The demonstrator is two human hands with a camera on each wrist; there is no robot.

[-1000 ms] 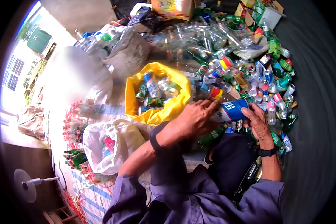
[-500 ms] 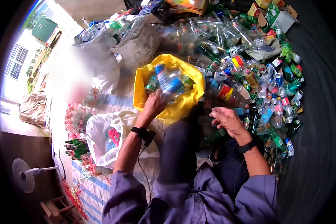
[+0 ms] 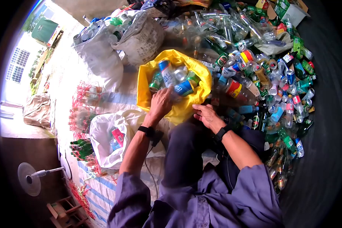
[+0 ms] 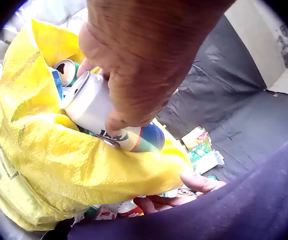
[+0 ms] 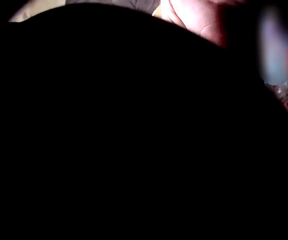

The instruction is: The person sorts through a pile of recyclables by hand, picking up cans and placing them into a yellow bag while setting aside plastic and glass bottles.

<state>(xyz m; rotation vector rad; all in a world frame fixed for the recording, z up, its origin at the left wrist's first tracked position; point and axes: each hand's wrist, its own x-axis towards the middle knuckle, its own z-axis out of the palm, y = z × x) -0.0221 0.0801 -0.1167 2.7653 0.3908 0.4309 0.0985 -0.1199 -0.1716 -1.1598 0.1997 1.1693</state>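
A yellow sack [image 3: 143, 85] stands with its mouth open, several cans inside. Over its near side, the left hand [image 3: 160, 103] grips a blue and white can [image 3: 184, 88] at its pale end. In the left wrist view that hand [image 4: 134, 65] has its fingers and thumb round the can [image 4: 93, 106], which lies tilted just above the sack's rim [image 4: 99, 175]. The right hand [image 3: 209, 117] is at the sack's near right edge, fingers loosely extended, holding nothing visible. The right wrist view is mostly dark, with part of the right hand [image 5: 199, 20] at the top.
A heap of bottles and cans [image 3: 262, 79] spreads at the right. A white sack [image 3: 100, 142] lies nearer left, and full pale sacks [image 3: 140, 40] stand behind. Green bottles [image 3: 81, 149] and a fan [image 3: 29, 179] are at the left.
The blue and white can has moved from the right, between both hands, to the yellow sack in the left hand. The right hand let go of it and came left toward the sack.
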